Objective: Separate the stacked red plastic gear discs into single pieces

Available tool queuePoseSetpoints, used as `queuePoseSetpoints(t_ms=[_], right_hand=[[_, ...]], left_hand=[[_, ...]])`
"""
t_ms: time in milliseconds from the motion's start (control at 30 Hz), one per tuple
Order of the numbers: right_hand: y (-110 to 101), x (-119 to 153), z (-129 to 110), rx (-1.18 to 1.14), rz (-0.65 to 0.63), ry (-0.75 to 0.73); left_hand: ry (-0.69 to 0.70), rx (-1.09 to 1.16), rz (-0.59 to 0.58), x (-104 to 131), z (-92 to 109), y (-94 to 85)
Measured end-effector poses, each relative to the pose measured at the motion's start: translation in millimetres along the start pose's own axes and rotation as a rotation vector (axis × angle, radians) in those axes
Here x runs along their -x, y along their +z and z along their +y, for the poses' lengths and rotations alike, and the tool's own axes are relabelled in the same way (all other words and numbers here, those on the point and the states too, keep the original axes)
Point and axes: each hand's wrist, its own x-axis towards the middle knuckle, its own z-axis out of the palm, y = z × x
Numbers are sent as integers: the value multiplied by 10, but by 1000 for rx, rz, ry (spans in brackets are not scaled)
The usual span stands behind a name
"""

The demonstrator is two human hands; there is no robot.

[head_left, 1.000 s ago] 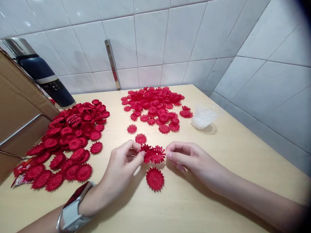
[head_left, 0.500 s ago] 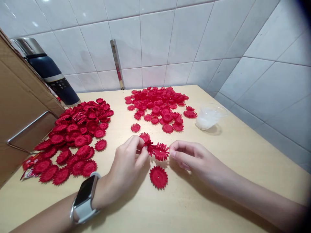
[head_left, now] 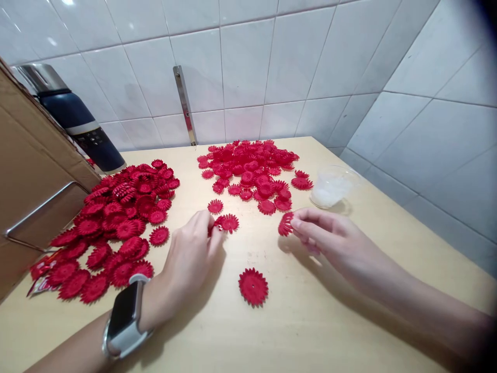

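Note:
My right hand (head_left: 324,230) pinches one red fabric flower piece (head_left: 286,224) by its edge, held a little above the table. My left hand (head_left: 194,248), with a watch (head_left: 125,311) on its wrist, is closed at the fingertips on red petals, partly hidden by the fingers. A red flower piece (head_left: 230,223) shows just right of those fingertips; whether it is joined to what they hold I cannot tell. Between the hands and nearer to me, a larger round flower piece (head_left: 253,287) lies flat, with a small hole at its centre.
A heap of red flower pieces (head_left: 128,207) lies at left, another (head_left: 248,166) at the back. A clear cup (head_left: 330,189) with white contents stands at right. A cardboard box (head_left: 34,171) and a dark blue flask (head_left: 81,119) are at left, before a tiled wall.
My hands have moved apart, left hand leftward and right hand rightward. The flower piece that was between them has gone right with my right hand. The larger piece stays put.

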Motion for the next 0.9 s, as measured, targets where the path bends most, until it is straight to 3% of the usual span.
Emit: queuePoseSetpoints(t_ms=[67, 233, 300, 367, 467, 533, 700, 900], right_hand=[[-38, -8, -23, 144, 41, -122], [-79, -36, 62, 611, 152, -715], [-72, -24, 117, 709, 133, -852], [-52, 9, 160, 759, 86, -928], [-11, 83, 191, 783, 8, -1002], [13, 130, 187, 779, -22, -1016], [49, 191, 106, 738, -32, -1066], [76, 180, 123, 518, 6, -885]], left_hand=[[49, 51, 33, 3, -11, 9], [78, 279, 39, 72, 0, 95], [47, 402, 12, 97, 15, 95], [16, 593, -86, 114, 40, 60], [-48, 976, -357, 132, 86, -16], [-108, 1184, -479, 142, 110, -51], [-257, 1437, -550, 151, 136, -74], [-231, 1451, -653, 151, 150, -86]])
